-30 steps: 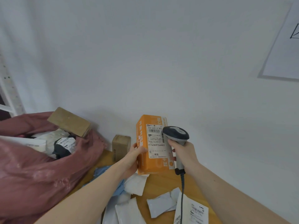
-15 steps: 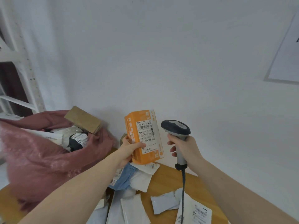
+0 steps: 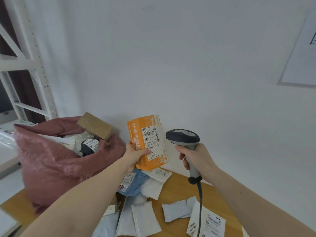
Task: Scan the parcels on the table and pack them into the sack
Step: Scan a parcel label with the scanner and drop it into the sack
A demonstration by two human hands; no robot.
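Note:
My left hand (image 3: 134, 155) grips an orange box (image 3: 147, 141) by its lower left corner and holds it upright above the table, its white barcode label facing me. To its right, my right hand (image 3: 196, 157) is wrapped round the handle of a grey barcode scanner (image 3: 183, 138), whose head sits level with the label. The scanner's cable hangs down over the table. A pink sack (image 3: 51, 161) stands open at the left, with a brown cardboard box (image 3: 94, 125) and several parcels showing at its mouth.
On the wooden table (image 3: 181, 187) lie several white mailer bags (image 3: 145, 218), a light blue one (image 3: 135, 183) and a labelled white bag (image 3: 207, 223) near the front right. A white metal rack (image 3: 25, 65) stands at the far left. A white wall is close behind.
My left hand has lifted the orange box off the table and carried it left, away from the scanner. My view has turned left, and more of the sack and rack shows.

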